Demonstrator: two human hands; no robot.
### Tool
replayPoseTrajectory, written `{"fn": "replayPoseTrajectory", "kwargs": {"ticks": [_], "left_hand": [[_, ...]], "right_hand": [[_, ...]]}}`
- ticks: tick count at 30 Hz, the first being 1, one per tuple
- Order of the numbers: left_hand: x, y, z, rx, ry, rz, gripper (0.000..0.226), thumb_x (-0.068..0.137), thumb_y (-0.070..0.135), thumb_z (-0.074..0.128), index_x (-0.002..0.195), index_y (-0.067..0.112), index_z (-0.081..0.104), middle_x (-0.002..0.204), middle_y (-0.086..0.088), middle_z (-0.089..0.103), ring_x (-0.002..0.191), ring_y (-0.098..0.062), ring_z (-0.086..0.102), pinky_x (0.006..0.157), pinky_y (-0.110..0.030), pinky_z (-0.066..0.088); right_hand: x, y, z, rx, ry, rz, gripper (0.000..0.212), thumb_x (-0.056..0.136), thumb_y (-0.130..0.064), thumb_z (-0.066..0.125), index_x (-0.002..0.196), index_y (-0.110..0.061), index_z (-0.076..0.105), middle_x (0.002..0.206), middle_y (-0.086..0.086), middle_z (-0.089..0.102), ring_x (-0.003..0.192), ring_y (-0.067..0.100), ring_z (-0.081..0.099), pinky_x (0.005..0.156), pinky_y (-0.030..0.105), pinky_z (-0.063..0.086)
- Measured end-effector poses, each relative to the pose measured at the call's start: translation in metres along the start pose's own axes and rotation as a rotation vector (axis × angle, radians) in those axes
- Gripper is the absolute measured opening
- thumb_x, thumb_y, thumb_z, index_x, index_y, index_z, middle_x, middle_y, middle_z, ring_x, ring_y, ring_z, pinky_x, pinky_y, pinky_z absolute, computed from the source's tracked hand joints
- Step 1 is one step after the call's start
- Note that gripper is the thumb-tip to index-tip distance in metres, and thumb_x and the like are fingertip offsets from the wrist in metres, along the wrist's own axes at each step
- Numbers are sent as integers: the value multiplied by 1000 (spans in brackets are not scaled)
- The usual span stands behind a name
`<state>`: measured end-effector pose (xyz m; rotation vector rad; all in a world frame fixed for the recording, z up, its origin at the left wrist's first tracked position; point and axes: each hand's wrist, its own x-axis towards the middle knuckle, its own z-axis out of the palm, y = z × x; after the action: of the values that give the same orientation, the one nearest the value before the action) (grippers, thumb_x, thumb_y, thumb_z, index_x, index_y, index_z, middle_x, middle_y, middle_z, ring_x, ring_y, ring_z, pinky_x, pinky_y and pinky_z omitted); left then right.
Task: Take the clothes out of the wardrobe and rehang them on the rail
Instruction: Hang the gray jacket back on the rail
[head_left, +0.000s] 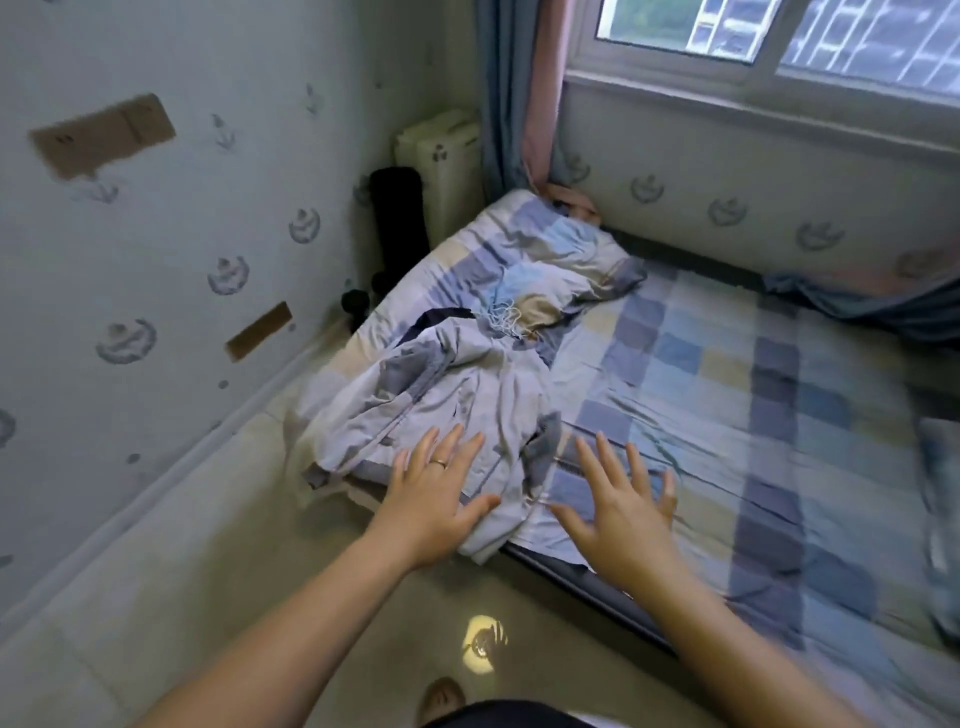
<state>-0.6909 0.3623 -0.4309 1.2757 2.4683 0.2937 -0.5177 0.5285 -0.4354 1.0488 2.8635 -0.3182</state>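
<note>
A crumpled grey garment (457, 405) lies on the near left corner of the bed (727, 395), its lower edge hanging over the mattress side toward the floor (208, 597). The 2 hands reach forward with bare forearms. The left hand (436, 499) is spread flat, fingers straight and apart, over the garment's near edge, with the thumb against the cloth; a ring (439, 463) sits on 1 finger. The right hand (623, 499) is just beside the garment, fingers also straight and splayed, over the checked sheet and holding nothing; whether it touches the sheet cannot be told.

A folded checked quilt (545, 260) in blue, beige and grey lies at the head of the bed, just behind the garment. A curtain (511, 93) hangs in the corner beside the window (779, 36). A white appliance (447, 156) and a dark upright object (397, 218) stand between the bed and the patterned wall (156, 260). A bright spot of light (484, 644) falls on the floor near the person's feet.
</note>
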Motion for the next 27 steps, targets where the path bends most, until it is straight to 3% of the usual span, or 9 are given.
{"fn": "replayPoseTrajectory", "kwargs": {"ticks": [3, 8, 10, 14, 20, 27], "left_hand": [[37, -11, -7, -25, -22, 53, 74, 95, 67, 30, 157, 38, 3, 167, 8, -4, 152, -16, -11, 122, -48, -1], [97, -29, -15, -60, -34, 84, 71, 97, 66, 31, 157, 38, 4, 167, 9, -3, 152, -15, -10, 122, -47, 0], [123, -37, -18, -56, -50, 78, 71, 97, 66, 29, 157, 38, 3, 167, 10, -4, 152, -15, -10, 122, -47, 0], [176, -53, -22, -46, -67, 34, 82, 85, 75, 14, 158, 39, 4, 166, 11, -2, 153, -16, -8, 123, -46, 2], [248, -72, -22, -43, -153, -54, 68, 98, 65, 30, 157, 39, 7, 167, 9, 4, 153, -18, -4, 122, -45, 5], [330, -91, -24, -48, -227, -57, 66, 100, 61, 33, 157, 37, 12, 166, 8, 7, 153, -18, -2, 122, -45, 6]], "right_hand": [[20, -7, 2, 17, -6, 80, 92, 70, -78, -1, 153, -41, -6, 163, -12, -9, 149, 21, -15, 115, 55, -12], [64, -12, 5, 25, -41, 178, 96, 65, -75, -5, 153, -40, -6, 162, -12, -14, 149, 20, -16, 115, 55, -13], [88, -12, 7, 37, -66, 199, 91, 70, -77, 1, 153, -40, -8, 162, -12, -14, 149, 20, -15, 115, 56, -12], [142, -9, 16, 53, -111, 203, 78, 92, -69, 29, 153, -40, -9, 163, -11, -12, 149, 21, -15, 115, 58, -11], [222, 2, 20, 112, -180, 206, 76, 93, -64, 34, 153, -41, -7, 163, -13, -9, 150, 21, -13, 115, 57, -10], [310, 0, 26, 119, -246, 193, 76, 94, -63, 34, 154, -38, -6, 163, -14, -9, 149, 20, -14, 116, 58, -7]]}}
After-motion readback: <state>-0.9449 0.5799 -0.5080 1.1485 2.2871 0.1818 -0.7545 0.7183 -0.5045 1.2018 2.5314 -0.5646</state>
